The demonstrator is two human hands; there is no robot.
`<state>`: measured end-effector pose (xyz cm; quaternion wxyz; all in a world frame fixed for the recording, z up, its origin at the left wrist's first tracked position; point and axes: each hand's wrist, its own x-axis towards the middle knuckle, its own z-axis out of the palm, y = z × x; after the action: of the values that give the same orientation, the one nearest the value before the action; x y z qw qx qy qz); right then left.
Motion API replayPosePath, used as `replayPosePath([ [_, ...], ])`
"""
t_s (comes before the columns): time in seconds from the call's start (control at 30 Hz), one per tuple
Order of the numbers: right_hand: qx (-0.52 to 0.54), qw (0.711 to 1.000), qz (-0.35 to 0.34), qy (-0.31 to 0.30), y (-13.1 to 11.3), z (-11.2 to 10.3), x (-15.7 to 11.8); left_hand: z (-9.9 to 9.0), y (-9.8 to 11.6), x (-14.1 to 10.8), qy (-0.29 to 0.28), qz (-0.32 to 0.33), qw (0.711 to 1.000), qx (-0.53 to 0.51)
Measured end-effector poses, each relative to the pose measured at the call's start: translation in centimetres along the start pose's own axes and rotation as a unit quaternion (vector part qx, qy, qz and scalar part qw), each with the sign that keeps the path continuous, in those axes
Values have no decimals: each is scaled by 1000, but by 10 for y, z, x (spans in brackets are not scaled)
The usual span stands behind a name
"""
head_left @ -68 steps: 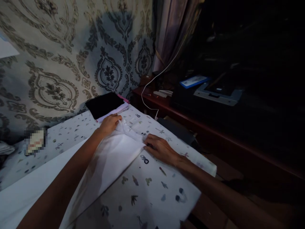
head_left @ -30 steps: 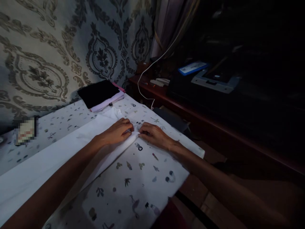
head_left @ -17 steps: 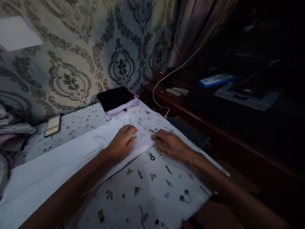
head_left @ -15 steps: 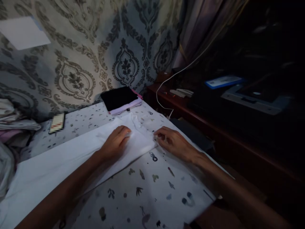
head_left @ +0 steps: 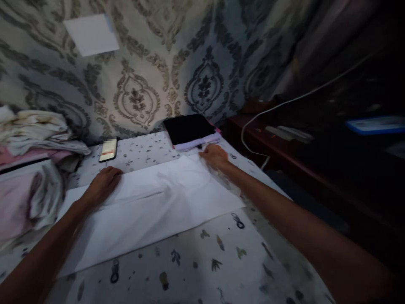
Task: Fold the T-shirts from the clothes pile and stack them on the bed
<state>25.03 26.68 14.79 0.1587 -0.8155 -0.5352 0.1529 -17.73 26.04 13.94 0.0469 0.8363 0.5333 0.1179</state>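
Note:
A white cloth (head_left: 152, 219) lies spread in a long strip across the patterned sheet, with creases near its middle. My left hand (head_left: 106, 182) rests on its upper left edge, fingers curled and close together; what is under them is hidden. At the cloth's upper right corner, my right hand (head_left: 215, 156) is closed in a pinch on the white fabric. Just beyond that hand lies a folded stack with a black cloth (head_left: 190, 128) on top and a lilac one (head_left: 198, 143) below.
A phone (head_left: 108, 150) lies at the back of the sheet (head_left: 190, 274). Rumpled clothes (head_left: 41, 131) are heaped at the left. A dark red wooden unit (head_left: 272, 143) stands at the right, a white cable (head_left: 284, 103) running over it.
My left hand has moved left along the cloth, away from my right hand. My right hand has gone to the cloth's far corner. The view has turned left, showing more of the clothes heap.

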Motion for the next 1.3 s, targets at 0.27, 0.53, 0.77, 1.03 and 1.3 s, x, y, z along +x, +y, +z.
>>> replayPosePath([
  [0.27, 23, 998, 13, 54, 2, 30, 17, -25, -66, -42, 5, -73, 997, 38],
  [0.53, 36, 994, 51, 91, 8, 36, 20, -15, -76, -35, 11, -125, 987, 97],
  [0.77, 32, 995, 45, 85, 2, 35, 18, -21, -73, -36, -13, -117, 986, 117],
  [1.03, 47, 998, -19, 39, 25, 8, -22, -32, -98, -44, -67, -93, 990, 84],
  [1.3, -3, 996, -81, 43, 39, 13, -73, -23, -77, -85, 52, -67, 996, 40],
])
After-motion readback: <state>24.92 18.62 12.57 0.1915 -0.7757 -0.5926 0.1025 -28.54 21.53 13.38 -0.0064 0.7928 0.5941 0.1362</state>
